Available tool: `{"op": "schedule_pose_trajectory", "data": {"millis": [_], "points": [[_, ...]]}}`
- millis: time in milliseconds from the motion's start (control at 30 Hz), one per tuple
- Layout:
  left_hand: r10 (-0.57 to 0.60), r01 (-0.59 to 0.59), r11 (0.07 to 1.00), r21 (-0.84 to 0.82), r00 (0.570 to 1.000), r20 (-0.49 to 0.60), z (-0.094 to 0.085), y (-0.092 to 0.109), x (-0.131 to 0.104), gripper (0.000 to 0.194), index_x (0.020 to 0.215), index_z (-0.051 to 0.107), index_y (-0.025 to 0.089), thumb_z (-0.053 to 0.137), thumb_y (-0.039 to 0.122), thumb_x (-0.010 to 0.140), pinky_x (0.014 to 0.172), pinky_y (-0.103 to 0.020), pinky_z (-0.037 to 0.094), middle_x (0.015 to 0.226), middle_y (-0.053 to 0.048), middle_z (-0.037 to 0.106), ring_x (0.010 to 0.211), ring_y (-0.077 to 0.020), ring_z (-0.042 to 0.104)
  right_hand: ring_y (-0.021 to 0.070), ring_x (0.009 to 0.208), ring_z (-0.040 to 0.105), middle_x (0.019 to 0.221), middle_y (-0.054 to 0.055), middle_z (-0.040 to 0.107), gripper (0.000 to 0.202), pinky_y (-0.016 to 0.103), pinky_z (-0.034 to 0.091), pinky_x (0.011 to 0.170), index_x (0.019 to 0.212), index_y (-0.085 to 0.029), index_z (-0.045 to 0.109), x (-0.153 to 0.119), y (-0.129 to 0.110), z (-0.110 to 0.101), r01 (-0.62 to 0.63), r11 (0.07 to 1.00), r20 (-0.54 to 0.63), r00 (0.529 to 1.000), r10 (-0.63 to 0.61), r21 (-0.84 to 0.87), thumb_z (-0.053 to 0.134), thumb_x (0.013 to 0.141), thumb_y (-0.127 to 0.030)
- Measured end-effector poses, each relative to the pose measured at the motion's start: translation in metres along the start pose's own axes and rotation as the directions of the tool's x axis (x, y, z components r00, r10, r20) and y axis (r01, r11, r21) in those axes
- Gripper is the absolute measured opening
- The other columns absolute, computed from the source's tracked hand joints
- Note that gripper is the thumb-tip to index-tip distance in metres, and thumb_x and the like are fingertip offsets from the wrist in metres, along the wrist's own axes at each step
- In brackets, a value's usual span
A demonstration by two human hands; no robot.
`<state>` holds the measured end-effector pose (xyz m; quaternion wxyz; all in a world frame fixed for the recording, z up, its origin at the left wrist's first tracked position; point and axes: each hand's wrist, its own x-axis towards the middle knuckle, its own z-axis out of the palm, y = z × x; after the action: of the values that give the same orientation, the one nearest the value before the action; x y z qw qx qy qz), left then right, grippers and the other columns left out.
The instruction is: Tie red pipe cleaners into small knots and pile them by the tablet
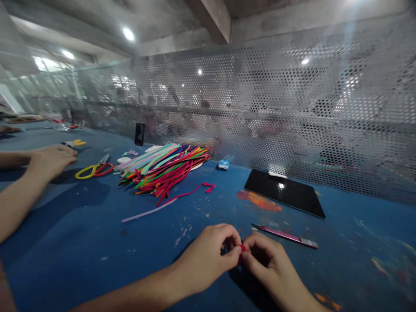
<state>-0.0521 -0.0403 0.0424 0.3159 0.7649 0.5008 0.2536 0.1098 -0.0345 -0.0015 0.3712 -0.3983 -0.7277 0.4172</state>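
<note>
- Head view: both bare hands meet low, right of the middle, over the blue tabletop [97,242].
- The left hand [212,253] pinches a small red piece [242,248] between thumb and finger; the right hand [274,262] grasps it from the other side.
- That red piece sits between the fingertips, its long axis seeming to run roughly up and down; fingers hide most of it, so I cannot tell its full shape.
- Just past the right hand lies a slim pink tool [286,235], its dark tip pointing left.
- Beyond that, a black tablet [282,195] lies flat, slanting down to the right.
- A clear vessel [60,123] stands far off to the left; its contents are too blurred to tell.
- Coloured fuzzy sticks [169,169] lie heaped, running mostly from lower left to upper right.
- A perforated panel [292,108] bounds the far side.
- Paint-flecked surface gives room left of the left hand and right of the right hand.
- A co-worker's hand [52,160] rests near scissors [101,163].
</note>
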Motion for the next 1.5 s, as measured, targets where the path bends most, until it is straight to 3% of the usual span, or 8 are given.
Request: {"op": "schedule_pose_trajectory", "data": {"millis": [300, 433, 600, 767, 933, 1100, 1233, 1500], "points": [[0.01, -0.02, 0.972, 0.236, 0.999, 0.046, 0.0, -0.009, -0.006, 0.011, 0.084, 0.048, 0.023, 0.045, 0.018, 0.075, 0.061, -0.021, 0.038, 0.082, 0.003, 0.057, 0.069, -0.012, 0.052, 0.0123, 0.058, 0.048, 0.065, -0.001, 0.052, 0.01, 0.021, 0.036, 0.053, 0.068, -0.019, 0.05, 0.005, -0.002, -0.001, 0.182, 0.926, 0.092, 0.983, -0.16, -0.332, 0.045, 0.077, -0.019], [0.01, -0.005, 0.959, 0.283, 1.0, -0.018, -0.011, -0.026, 0.004, 0.018, 0.095, 0.047, 0.022, 0.049, 0.029, 0.078, 0.067, -0.025, 0.042, 0.091, 0.0, 0.055, 0.076, -0.0153, 0.054, 0.0139, 0.067, 0.053, 0.072, 0.001, 0.057, 0.019, 0.024, 0.04, 0.061, 0.075, -0.017, 0.053, 0.052, -0.013, -0.018, 0.068, 0.912, 0.055, 0.997, -0.05, -0.403, 0.039, 0.086, -0.024], [0.091, -0.122, 0.864, 0.488, 0.992, 0.088, -0.016, -0.036, 0.011, 0.013, 0.089, 0.051, 0.021, 0.051, 0.024, 0.077, 0.071, -0.03, 0.045, 0.093, -0.003, 0.053, 0.085, -0.0195, 0.052, 0.0127, 0.066, 0.056, 0.073, 0.001, 0.059, 0.02, 0.025, 0.045, 0.059, 0.082, -0.013, 0.058, 0.133, -0.006, -0.032, 0.007, 0.846, 0.272, 0.948, 0.164, -0.534, 0.044, 0.088, -0.025], [0.154, -0.207, 0.753, 0.624, 0.978, 0.139, -0.012, -0.032, 0.006, 0.018, 0.095, 0.049, 0.018, 0.049, 0.025, 0.079, 0.069, -0.035, 0.048, 0.096, -0.006, 0.051, 0.087, -0.023, 0.051, 0.0165, 0.082, 0.059, 0.103, 0.005, 0.057, 0.024, 0.034, 0.05, 0.069, 0.105, -0.015, 0.054, 0.162, 0.002, -0.037, -0.012, 0.733, 0.284, 0.918, 0.278, -0.68, 0.051, 0.086, -0.029], [0.172, -0.22, 0.712, 0.667, 0.975, 0.139, -0.006, -0.035, 0.007, 0.017, 0.094, 0.048, 0.018, 0.047, 0.022, 0.078, 0.066, -0.036, 0.049, 0.095, -0.007, 0.051, 0.087, -0.0238, 0.05, 0.0233, 0.104, 0.05, 0.12, 0.009, 0.047, 0.033, 0.045, 0.041, 0.085, 0.118, -0.017, 0.045, 0.17, -0.014, -0.011, 0.126, 0.635, 0.185, 0.982, 0.027, -0.762, 0.048, 0.087, -0.03], [0.171, -0.211, 0.7, 0.682, 0.977, 0.127, -0.007, -0.034, 0.006, 0.016, 0.094, 0.048, 0.018, 0.047, 0.022, 0.079, 0.068, -0.036, 0.048, 0.095, -0.006, 0.05, 0.086, -0.0232, 0.05, 0.0237, 0.105, 0.049, 0.124, 0.008, 0.045, 0.034, 0.045, 0.042, 0.085, 0.117, -0.019, 0.047, 0.188, -0.023, 0.042, 0.388, 0.571, 0.385, 0.913, -0.133, -0.723, 0.051, 0.085, -0.028], [0.164, -0.217, 0.7, 0.681, 0.976, 0.143, -0.01, -0.03, 0.004, 0.017, 0.095, 0.048, 0.018, 0.048, 0.024, 0.079, 0.069, -0.035, 0.048, 0.095, -0.006, 0.05, 0.087, -0.0231, 0.049, 0.0192, 0.092, 0.056, 0.111, 0.007, 0.054, 0.026, 0.039, 0.047, 0.077, 0.11, -0.017, 0.051, 0.18, -0.015, 0.049, 0.418, 0.548, 0.42, 0.898, -0.129, -0.725, 0.05, 0.086, -0.028], [0.203, -0.234, 0.761, 0.605, 0.972, 0.121, -0.012, -0.031, 0.005, 0.015, 0.092, 0.052, 0.019, 0.051, 0.024, 0.078, 0.072, -0.032, 0.046, 0.094, -0.005, 0.052, 0.087, -0.0209, 0.051, 0.0201, 0.101, 0.054, 0.106, 0.007, 0.061, 0.037, 0.033, 0.042, 0.084, 0.119, -0.019, 0.048, 0.102, 0.006, -0.016, 0.338, 0.478, 0.325, 0.939, -0.114, -0.811, 0.042, 0.084, -0.009]]}}
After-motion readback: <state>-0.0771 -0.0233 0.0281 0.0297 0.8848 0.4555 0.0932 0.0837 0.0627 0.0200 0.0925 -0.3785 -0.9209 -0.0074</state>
